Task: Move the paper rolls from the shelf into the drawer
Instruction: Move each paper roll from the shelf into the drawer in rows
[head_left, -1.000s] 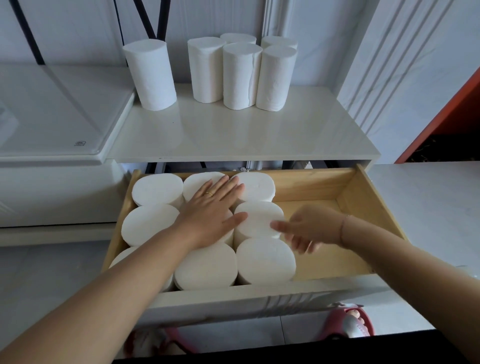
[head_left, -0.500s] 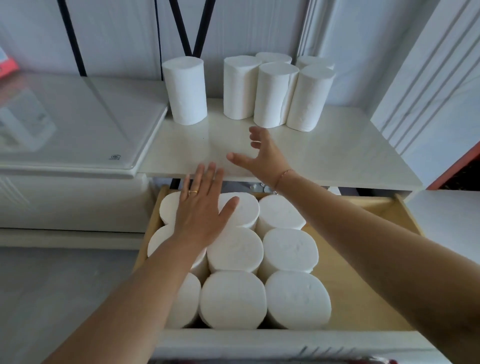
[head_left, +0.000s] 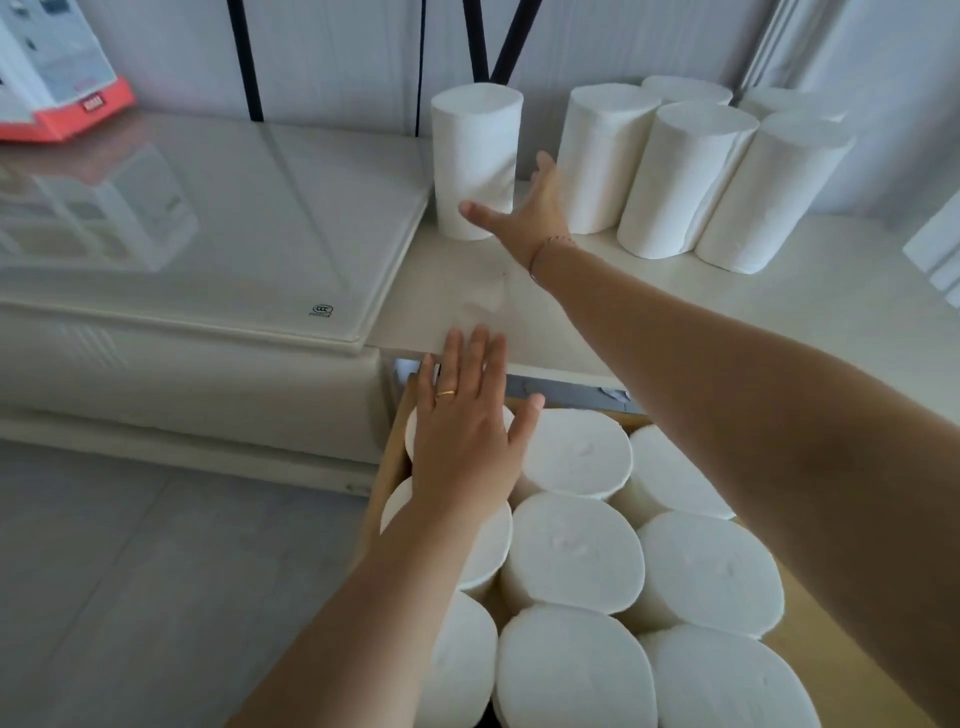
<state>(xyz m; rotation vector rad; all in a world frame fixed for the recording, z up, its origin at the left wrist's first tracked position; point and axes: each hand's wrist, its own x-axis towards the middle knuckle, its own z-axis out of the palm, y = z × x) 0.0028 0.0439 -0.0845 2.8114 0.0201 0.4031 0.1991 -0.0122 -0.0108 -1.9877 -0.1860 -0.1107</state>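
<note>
Several white paper rolls stand upright on the white shelf (head_left: 779, 306). One lone roll (head_left: 475, 156) stands apart at the left; a cluster (head_left: 691, 166) stands to its right. My right hand (head_left: 524, 213) is spread open right at the lone roll's lower right side, thumb across its front and fingers behind. The wooden drawer (head_left: 389, 467) below holds several rolls (head_left: 571, 551) standing on end. My left hand (head_left: 465, 431) lies flat and open over the drawer's back left rolls, fingertips up by the shelf's front edge.
A glass-topped white surface (head_left: 208, 223) adjoins the shelf on the left, with a red-and-white box (head_left: 57, 78) at its far corner. Black bars run up the wall behind. Grey floor lies to the left of the drawer.
My right hand has risen from the drawer to the shelf and reached the lone roll. My left hand has slid toward the drawer's back left. The view has moved closer and leftward.
</note>
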